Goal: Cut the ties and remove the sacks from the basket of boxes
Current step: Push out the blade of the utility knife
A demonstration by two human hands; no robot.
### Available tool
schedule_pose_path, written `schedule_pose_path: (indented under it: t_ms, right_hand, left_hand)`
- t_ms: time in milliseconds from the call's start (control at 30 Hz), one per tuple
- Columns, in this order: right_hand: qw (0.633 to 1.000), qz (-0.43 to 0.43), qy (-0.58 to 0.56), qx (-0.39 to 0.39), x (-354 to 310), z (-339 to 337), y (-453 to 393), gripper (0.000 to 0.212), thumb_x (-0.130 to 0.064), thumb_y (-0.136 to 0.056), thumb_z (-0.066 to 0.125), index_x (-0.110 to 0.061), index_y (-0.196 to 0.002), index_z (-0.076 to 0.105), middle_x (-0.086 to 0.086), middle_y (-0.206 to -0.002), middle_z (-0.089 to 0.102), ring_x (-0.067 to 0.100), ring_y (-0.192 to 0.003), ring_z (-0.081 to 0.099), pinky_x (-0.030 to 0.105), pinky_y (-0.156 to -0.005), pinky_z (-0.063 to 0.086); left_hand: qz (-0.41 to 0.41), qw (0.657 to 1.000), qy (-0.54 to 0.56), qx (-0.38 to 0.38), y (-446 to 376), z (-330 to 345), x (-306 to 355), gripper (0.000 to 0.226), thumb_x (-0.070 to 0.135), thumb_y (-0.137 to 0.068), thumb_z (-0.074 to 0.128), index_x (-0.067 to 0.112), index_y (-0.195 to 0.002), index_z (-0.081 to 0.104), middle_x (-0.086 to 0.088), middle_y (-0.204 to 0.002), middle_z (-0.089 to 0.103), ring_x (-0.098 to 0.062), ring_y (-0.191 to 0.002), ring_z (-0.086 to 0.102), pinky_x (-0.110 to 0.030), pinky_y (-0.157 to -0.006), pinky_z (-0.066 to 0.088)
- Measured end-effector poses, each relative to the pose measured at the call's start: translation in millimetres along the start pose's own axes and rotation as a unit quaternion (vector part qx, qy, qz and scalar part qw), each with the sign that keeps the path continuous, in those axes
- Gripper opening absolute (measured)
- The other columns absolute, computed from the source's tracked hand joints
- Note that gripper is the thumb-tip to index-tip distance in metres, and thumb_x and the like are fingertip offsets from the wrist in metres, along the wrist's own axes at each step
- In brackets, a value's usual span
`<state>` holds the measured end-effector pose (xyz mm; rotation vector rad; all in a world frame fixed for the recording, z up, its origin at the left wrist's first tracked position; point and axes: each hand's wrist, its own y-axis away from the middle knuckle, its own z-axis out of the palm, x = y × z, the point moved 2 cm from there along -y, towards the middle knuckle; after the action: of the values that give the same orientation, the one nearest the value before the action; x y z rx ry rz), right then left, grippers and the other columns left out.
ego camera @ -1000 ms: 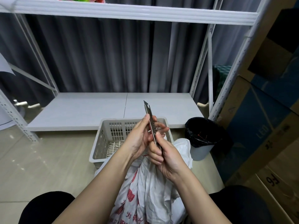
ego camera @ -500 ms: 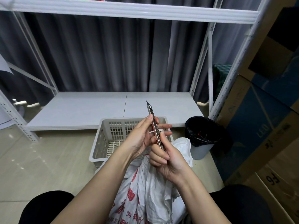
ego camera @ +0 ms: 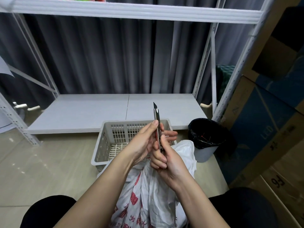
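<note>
We hold one utility knife (ego camera: 157, 127) upright in both hands. Our right hand (ego camera: 166, 159) wraps its curled fingers round the lower handle, thumb lying along the spine. Our left hand (ego camera: 145, 142) pinches the upper body of the knife just above that grip, thumb on the near side, fingers behind. The dark blade tip stands exposed well above both grips, pointing away from us.

Step in hand, as we judge it: setting the blade before cutting. No tie is visible; the neck of the one white sack (ego camera: 153, 191) gathers directly below our hands and is hidden by them. Whether a tie remains there we cannot tell.

Next move, as we judge it: release the left hand, take the gathered neck with it, and bring the blade down to the tie with the edge turned away from the fingers.

Count: one knife, one sack, one slotted basket (ego camera: 105, 142) beyond the grip, no boxes visible in it, one black-lined bin (ego camera: 207, 142) to the right.
</note>
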<state>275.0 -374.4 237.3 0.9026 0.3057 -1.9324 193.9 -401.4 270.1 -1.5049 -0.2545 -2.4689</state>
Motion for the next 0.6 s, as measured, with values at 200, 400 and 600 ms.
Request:
schedule_pose_path:
  t_ms: [200, 400, 600]
  right_hand:
    - [0.998, 0.002, 0.053, 0.015, -0.4, -2.4, 0.3, 0.055, -0.062, -0.08, 0.04, -0.017, -0.048, 0.045, -0.006, -0.03, 0.022, 0.006, -0.026, 0.018, 0.023, -0.04, 0.012]
    - [0.993, 0.032, 0.111, 0.019, -3.5, -3.3, -5.4, 0.073, -0.067, -0.082, 0.021, -0.017, -0.032, 0.037, -0.002, -0.025, 0.024, 0.009, -0.02, 0.021, 0.01, -0.034, 0.018]
    - [0.992, 0.038, 0.118, 0.004, -0.1, -10.4, -12.0, 0.069, -0.071, -0.073, 0.027, -0.015, -0.035, 0.036, -0.001, -0.025, 0.024, 0.009, -0.018, 0.021, 0.01, -0.03, 0.02]
  left_hand:
    - [-0.013, 0.999, -0.044, -0.02, 3.7, -2.8, -4.6, 0.028, 0.039, -0.088, 0.043, 0.012, -0.089, 0.047, -0.021, -0.1, 0.072, -0.038, -0.1, 0.067, -0.034, -0.074, 0.049]
    - [-0.015, 0.992, -0.122, -0.012, 8.1, -1.3, -9.1, 0.034, 0.04, -0.094, 0.04, 0.019, -0.113, 0.058, -0.015, -0.105, 0.072, -0.023, -0.059, 0.061, -0.02, -0.049, 0.047]
    - [-0.023, 0.992, -0.121, -0.004, 13.9, 5.1, -6.6, 0.037, 0.032, -0.102, 0.031, 0.015, -0.118, 0.06, -0.025, -0.106, 0.069, -0.004, -0.038, 0.053, -0.017, -0.043, 0.048]
